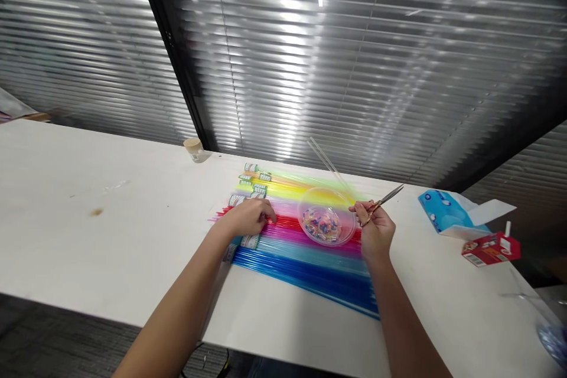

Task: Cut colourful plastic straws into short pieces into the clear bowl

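Note:
Long thin plastic straws in bundles by colour lie side by side on the table, among them blue straws at the near side and yellow straws farther back. My left hand is closed on the red straws near their labelled end; its fingertips are partly hidden. In my right hand is a pair of scissors, blades pointing up and right. A few clear straws slant up and left from near that hand's fingertips. Between the hands, a clear round bowl of small coloured pieces rests on the straws.
A blue tissue box and a red drink carton with a straw stand at the right. A small lidded jar is by the back edge of the white table. Window blinds rise behind.

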The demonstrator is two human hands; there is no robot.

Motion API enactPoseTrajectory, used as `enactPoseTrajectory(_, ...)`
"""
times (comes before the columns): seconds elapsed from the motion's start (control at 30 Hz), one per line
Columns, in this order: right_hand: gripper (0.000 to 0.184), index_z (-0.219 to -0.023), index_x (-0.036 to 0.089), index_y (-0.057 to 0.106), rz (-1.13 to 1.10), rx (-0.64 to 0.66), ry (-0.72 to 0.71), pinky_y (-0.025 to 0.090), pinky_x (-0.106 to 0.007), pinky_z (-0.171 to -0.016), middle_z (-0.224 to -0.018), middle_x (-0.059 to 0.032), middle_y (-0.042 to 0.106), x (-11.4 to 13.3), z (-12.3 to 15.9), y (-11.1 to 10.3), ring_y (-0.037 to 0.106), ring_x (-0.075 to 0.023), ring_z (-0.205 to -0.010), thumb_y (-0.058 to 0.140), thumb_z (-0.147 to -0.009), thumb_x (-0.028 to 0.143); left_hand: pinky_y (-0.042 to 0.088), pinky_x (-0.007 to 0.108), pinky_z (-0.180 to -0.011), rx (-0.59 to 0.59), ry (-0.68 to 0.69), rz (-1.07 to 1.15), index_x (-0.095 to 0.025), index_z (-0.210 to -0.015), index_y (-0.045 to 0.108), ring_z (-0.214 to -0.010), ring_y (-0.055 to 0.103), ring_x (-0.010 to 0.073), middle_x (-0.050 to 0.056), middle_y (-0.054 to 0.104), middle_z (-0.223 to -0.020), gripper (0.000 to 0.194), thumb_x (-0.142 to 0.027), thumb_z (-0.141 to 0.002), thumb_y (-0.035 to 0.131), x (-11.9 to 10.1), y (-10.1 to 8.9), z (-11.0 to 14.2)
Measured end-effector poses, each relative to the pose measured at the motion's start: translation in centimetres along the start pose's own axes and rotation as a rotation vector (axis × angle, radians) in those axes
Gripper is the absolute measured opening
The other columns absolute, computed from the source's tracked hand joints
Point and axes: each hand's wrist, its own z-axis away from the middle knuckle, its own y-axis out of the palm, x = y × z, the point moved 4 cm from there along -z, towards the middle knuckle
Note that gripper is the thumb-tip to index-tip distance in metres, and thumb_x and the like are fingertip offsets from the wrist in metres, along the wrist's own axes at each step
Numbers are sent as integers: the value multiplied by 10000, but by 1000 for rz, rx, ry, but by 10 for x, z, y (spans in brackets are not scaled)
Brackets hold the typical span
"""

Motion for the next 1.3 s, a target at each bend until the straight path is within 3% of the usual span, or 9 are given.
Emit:
enactPoseTrajectory(0.43, 292, -814, 138, 679, -26, -30, 22, 458, -286, -621, -695, -50, 705, -1, -2, -2, 609, -158, -637, 783, -708, 390, 490, 272, -792, 36, -19, 44, -200, -840, 762, -857, 651, 172, 39, 727, -950, 353, -17, -694, 497, 3, 1, -2)
enactPoseTrajectory(0.83, 325, -797, 130, 670, -37, -71, 34, 451, -276, -574, -694, -54, 697, 2, -8, -6, 590, -148, -594, 774, -702, 423, 477, 273, -746, 27, -98, 106, -195, -836, 714, -834, 633, 181, 42, 731, -927, 218, -165, -791, 503, 3, -3, 0)
enactPoseTrajectory(1.0, 303, -792, 127, 670, -135, -148, 35, 411, -241, -536, -681, -34, 685, 8, -16, -15, 540, -111, -549, 785, -692, 388, 477, 286, -750, -40, -95, 163, -189, -923, 691, -852, 622, 185, 52, 720, -960, 250, -272, -874, 461, -18, -18, 3)
enactPoseTrajectory(1.13, 311, -806, 127, 658, -179, -247, 23, 397, -231, -507, -675, -32, 680, 11, -25, -28, 543, -112, -541, 780, -682, 385, 485, 281, -765, -129, 1, 240, -201, -928, 671, -866, 616, 177, 41, 712, -965, 259, -354, -916, 462, -47, -29, 3)
enactPoseTrajectory(1.3, 332, -821, 140, 629, -222, -362, 17, 390, -222, -479, -691, -27, 677, 12, -37, -48, 541, -104, -517, 761, -677, 409, 506, 297, -799, -190, 87, 228, -204, -972, 665, -893, 639, 187, 50, 717, -982, 245, -377, -914, 501, -85, -32, -16)
